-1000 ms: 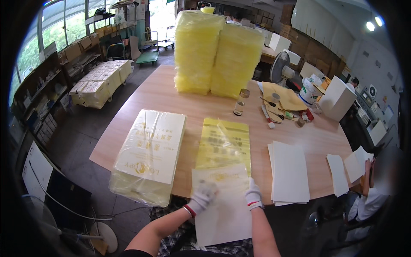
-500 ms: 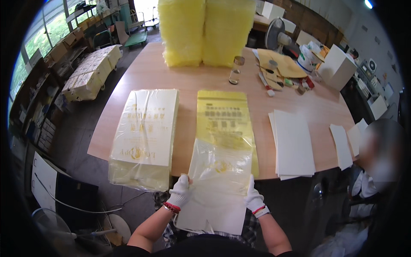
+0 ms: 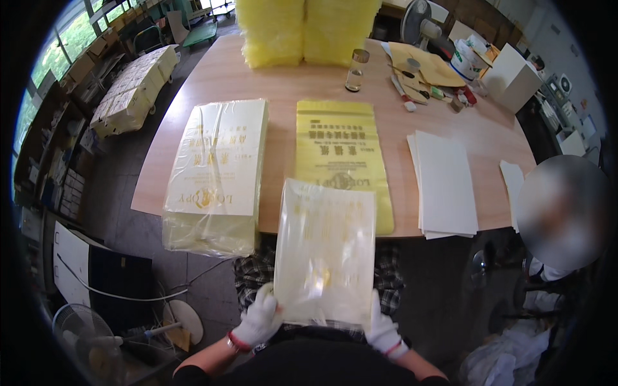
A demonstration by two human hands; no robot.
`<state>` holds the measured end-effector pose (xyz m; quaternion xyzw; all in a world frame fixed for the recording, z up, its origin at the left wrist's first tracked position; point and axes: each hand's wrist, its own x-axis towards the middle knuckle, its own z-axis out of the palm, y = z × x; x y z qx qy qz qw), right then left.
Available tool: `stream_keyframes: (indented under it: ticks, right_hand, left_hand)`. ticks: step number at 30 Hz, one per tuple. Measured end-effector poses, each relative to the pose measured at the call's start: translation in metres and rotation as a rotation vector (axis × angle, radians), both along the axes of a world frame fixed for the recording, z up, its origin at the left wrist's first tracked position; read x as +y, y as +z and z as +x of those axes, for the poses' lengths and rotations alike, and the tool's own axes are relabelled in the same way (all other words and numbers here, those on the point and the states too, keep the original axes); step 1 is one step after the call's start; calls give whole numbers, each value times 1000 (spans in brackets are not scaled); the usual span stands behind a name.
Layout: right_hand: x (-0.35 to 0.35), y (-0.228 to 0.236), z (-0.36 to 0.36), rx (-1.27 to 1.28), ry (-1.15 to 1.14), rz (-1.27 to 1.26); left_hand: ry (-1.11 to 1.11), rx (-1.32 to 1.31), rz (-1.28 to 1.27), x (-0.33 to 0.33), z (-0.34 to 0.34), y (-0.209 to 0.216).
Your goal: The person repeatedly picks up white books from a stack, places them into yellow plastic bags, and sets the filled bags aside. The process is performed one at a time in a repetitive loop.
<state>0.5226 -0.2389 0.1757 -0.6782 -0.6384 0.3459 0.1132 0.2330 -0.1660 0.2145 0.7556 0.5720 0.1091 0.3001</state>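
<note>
Between my two white-gloved hands I hold a clear plastic bag with a pack of white paper in it (image 3: 325,248), tilted in front of my lap. My left hand (image 3: 259,318) is closed on its lower left edge, and my right hand (image 3: 382,329) grips the lower right edge; the fingertips are partly hidden. Just beyond it, a flat yellow printed plastic bag (image 3: 335,138) lies on the table, its near part overlapped by the held bag. To the left sits a stack of bagged white paper (image 3: 219,161) with gold print.
On the wooden table (image 3: 399,174) are white sheets (image 3: 447,183) at right, a glass jar (image 3: 356,71), tall yellow bag stacks (image 3: 273,32), and clutter with a brush and brown paper (image 3: 428,67). A person (image 3: 560,212) sits at right. A fan (image 3: 87,341) stands lower left.
The bag of paper has come off the yellow bag toward me, and the paper now sits inside the plastic. Both hands have moved closer to my body. The view has tilted down.
</note>
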Motion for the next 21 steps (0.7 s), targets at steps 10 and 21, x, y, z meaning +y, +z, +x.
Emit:
stream_keyframes:
  ticks: [10,21]
  right_hand:
    - [26,-17,17,-108,3,487]
    - [86,-65,45,1332,-691,-83]
  left_hand:
    - [260,-547,-94,51,15,-61]
    - [-124,-771,362,81,64,0]
